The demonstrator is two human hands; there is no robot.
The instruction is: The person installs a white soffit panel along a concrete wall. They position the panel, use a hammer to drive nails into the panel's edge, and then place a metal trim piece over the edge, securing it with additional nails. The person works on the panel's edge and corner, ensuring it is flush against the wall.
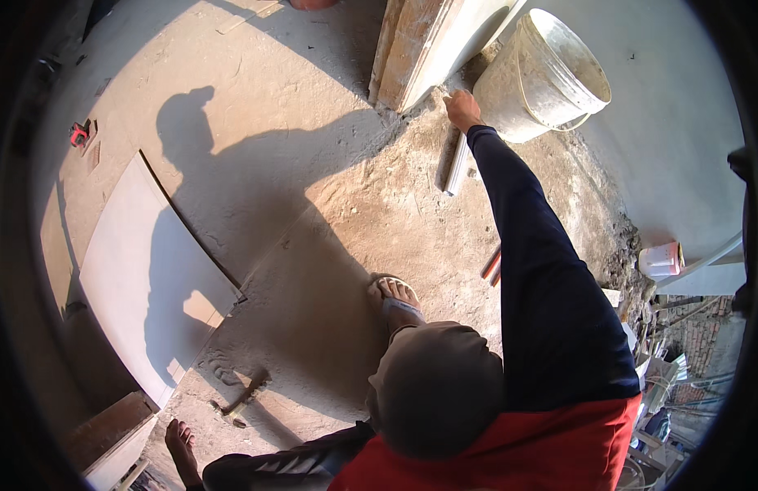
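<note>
My right arm, in a dark navy sleeve, stretches forward to the upper middle. My right hand (463,110) is closed, with something small and pale at its fingertips that I cannot make out. Just right of it stands a dirty white plastic bucket (518,86) with a wire handle, tilted in view. Below the wrist a grey bar (457,168) lies on the rough floor; its upper end is hidden, so I cannot tell whether the hand touches it. Left of the fingers are the lower ends of upright wooden boards (408,61). My left hand is out of view.
A large pale panel (142,270) lies at left, a red tool (80,133) beyond it. A hammer-like tool (246,393) is near my bare left foot (181,442). Red-edged strips (492,266) lie beside my sleeve. At right are a small pot (661,259) and piled debris (661,376).
</note>
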